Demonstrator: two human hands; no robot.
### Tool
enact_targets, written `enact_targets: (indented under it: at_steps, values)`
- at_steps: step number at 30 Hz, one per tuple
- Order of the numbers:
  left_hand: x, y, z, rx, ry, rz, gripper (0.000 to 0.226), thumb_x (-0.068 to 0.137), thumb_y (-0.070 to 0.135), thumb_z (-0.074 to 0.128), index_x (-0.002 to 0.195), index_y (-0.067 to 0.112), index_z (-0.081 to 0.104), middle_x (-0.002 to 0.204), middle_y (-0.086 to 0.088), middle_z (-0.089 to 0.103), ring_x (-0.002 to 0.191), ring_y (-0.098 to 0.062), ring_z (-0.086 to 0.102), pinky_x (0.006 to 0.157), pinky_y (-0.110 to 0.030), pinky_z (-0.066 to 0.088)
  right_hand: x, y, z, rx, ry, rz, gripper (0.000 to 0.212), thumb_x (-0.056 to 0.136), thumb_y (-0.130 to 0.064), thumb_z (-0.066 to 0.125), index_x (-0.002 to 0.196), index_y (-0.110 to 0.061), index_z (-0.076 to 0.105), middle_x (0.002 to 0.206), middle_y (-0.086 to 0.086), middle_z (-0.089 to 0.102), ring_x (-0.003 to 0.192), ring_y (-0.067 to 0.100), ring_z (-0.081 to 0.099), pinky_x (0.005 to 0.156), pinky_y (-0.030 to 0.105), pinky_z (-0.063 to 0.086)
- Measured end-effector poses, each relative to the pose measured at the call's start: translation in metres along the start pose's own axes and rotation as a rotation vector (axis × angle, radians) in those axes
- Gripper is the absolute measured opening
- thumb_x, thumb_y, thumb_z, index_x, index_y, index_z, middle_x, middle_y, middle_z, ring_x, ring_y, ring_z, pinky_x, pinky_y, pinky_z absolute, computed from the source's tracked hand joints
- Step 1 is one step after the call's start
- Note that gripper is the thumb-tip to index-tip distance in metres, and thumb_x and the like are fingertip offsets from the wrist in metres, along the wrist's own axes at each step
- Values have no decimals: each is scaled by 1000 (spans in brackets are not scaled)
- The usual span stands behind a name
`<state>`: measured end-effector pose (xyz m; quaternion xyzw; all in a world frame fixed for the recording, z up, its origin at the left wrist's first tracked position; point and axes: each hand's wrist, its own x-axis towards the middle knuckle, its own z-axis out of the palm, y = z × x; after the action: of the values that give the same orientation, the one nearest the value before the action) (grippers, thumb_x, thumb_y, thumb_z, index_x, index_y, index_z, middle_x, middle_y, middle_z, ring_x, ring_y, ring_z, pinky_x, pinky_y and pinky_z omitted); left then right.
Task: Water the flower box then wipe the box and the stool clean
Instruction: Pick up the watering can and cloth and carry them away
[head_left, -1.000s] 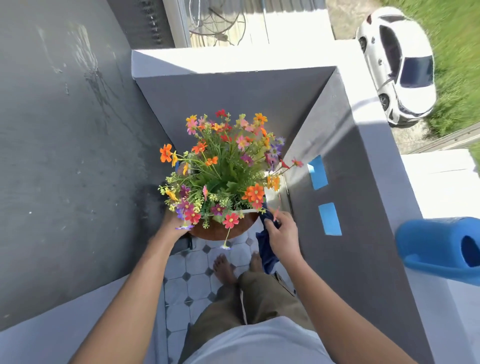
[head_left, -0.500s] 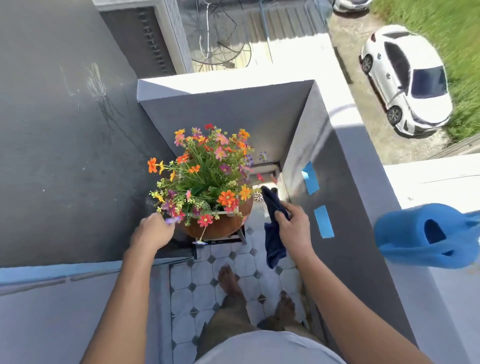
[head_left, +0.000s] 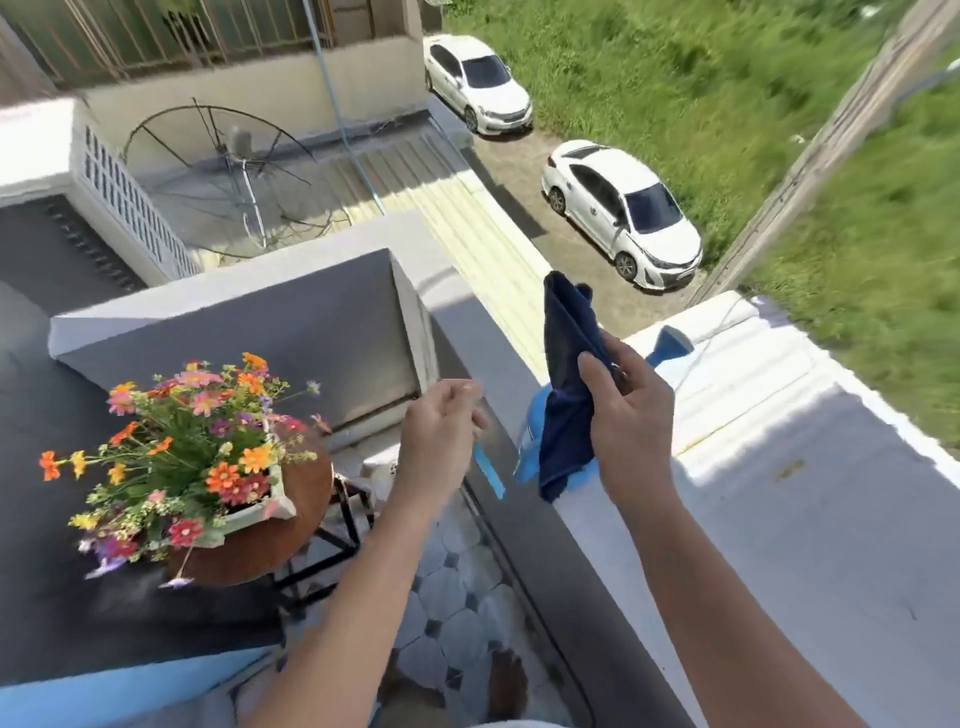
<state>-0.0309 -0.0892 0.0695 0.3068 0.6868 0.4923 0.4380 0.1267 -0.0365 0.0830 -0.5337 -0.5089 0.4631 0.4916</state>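
Note:
The pale flower box (head_left: 254, 512), full of orange, pink and purple flowers (head_left: 192, 447), stands on a round brown stool (head_left: 291, 530) with black legs at the lower left. My right hand (head_left: 626, 421) is raised over the balcony ledge and grips a dark blue cloth (head_left: 569, 384) that hangs down from it. A blue watering can (head_left: 670, 345) lies on the ledge, mostly hidden behind the cloth and hand. My left hand (head_left: 441, 441) hovers to the right of the stool with fingers loosely curled and nothing in it.
A grey balcony wall (head_left: 519, 395) with a white ledge (head_left: 779, 467) runs along the right. The floor (head_left: 452, 597) is tiled, with my bare feet on it. Below are a roof, a satellite dish (head_left: 228, 171), two white cars and grass.
Both hands left the flower box and stool. My right hand lifted the cloth up over the ledge by the watering can; my left hand moved right. The view swung up and right.

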Motion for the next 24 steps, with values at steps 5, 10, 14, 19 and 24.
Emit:
enact_targets:
  at_steps: [5, 10, 14, 19, 24]
  values:
    - [-9, -7, 111, -342, -256, -378, 23, 91, 29, 54, 93, 10, 68, 63, 0, 56, 40, -9, 36, 42, -20, 25, 14, -13, -81, -15, 212, -52, 23, 96, -12, 59, 110, -24, 73, 85, 6, 73, 77, 16, 68, 73, 33, 55]
    - [5, -31, 180, -633, -129, -518, 20, 92, 34, 56, 89, 16, 63, 65, 4, 54, 38, -8, 33, 38, -19, 25, 16, -3, -124, -39, 333, -5, 24, 98, -6, 57, 117, -14, 68, 84, 10, 70, 61, 2, 66, 61, 15, 50]
    - [23, -37, 208, -821, -32, -548, 33, 85, 49, 64, 99, 20, 62, 80, 4, 63, 41, -8, 33, 42, -22, 30, 12, 12, -132, -89, 312, 37, 27, 97, -11, 59, 122, -15, 67, 93, 9, 73, 75, 13, 70, 69, 30, 56]
    - [31, -37, 210, -725, 40, -497, 31, 85, 45, 66, 81, 14, 64, 69, 5, 62, 46, -9, 36, 44, -24, 30, 9, 13, -124, -92, 240, 50, 26, 99, -7, 56, 122, -13, 66, 101, 8, 71, 70, 3, 70, 65, 18, 53]
    - [37, -39, 167, -546, 60, -368, 31, 91, 34, 61, 68, 13, 56, 56, 2, 49, 39, -7, 37, 39, -22, 28, 15, 23, -102, -87, 162, 75, 25, 98, -11, 57, 118, -21, 68, 107, 4, 71, 85, 16, 71, 83, 42, 59]
